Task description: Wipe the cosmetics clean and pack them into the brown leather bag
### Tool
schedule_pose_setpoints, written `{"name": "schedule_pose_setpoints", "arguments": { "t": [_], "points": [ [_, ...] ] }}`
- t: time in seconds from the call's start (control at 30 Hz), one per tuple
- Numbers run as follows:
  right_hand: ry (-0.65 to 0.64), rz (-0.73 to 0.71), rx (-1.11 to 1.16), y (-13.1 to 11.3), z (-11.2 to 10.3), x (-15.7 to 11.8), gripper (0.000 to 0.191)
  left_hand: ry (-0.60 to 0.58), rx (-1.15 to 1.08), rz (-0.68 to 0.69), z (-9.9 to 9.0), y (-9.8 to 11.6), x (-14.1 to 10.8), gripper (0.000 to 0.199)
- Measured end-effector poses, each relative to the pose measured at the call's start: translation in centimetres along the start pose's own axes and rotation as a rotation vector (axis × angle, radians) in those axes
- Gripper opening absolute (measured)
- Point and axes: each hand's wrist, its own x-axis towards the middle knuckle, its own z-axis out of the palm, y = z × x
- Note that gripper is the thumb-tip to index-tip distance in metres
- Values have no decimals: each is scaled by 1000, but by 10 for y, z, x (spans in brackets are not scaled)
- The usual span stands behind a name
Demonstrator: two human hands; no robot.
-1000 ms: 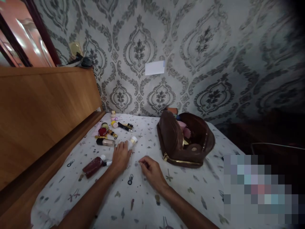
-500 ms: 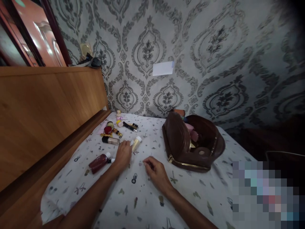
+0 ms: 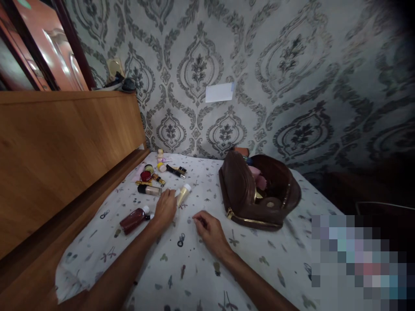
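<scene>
My left hand [image 3: 166, 207] is closed palm down on the patterned sheet, fingers together. Something pale shows at its fingertips, but what it grips is mostly hidden. Just right of it lies a cream-coloured bottle with a white cap [image 3: 184, 194]. Beyond its knuckles is a foundation bottle with a black cap [image 3: 149, 190]. To its left rests a dark red bottle with a white cap [image 3: 132, 220], beside a small black-and-white item [image 3: 149, 217]. My right hand [image 3: 209, 229] rests on the sheet, fingers curled in, with nothing visible in them. The open brown bag [image 3: 238, 185] stands to its right.
Farther back lie a red-lidded jar [image 3: 146, 176], a yellow-capped container [image 3: 161, 167], black tubes [image 3: 175, 171] and other small cosmetics. A wooden panel [image 3: 71, 142] borders the left side. The patterned wall [image 3: 194, 43] rises behind. Pink items [image 3: 259, 178] show inside the bag.
The view has shifted slightly, moving the whole scene a little left. Both hands keep nearly the same pose and place on the sheet.
</scene>
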Motion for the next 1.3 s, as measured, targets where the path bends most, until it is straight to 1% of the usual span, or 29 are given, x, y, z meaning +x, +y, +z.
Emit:
{"name": "schedule_pose_setpoints", "arguments": {
  "t": [0.13, 0.3, 0.4, 0.57, 0.8, 0.97, 1.13, 1.3],
  "points": [
    [-8, 13, 19, 0, 0, 0, 16, 60, 58, -21, -5, -7, 2, 32],
    [4, -4, 8, 1, 0, 0, 17, 116, 185, -46, -13, -23, 7, 45],
    [11, -9, -3, 0, -1, -1, 17, 105, 243, -35, -15, -31, 7, 45],
    [10, -14, -9, -2, -1, -1, 17, 43, 285, -16, -14, -40, 5, 45],
    [7, -13, -8, -6, -1, -1, 17, 12, 272, -11, -22, -42, 5, 44],
    [11, -9, -12, -5, -1, -1, 16, 15, 250, -27, -19, -44, 6, 39],
    [12, -5, -2, -3, 0, -1, 17, 15, 217, -28, -19, -42, 5, 45],
    [7, 2, 7, -2, 0, -1, 17, 9, 175, -37, -22, -40, 5, 45]
  ]
}}
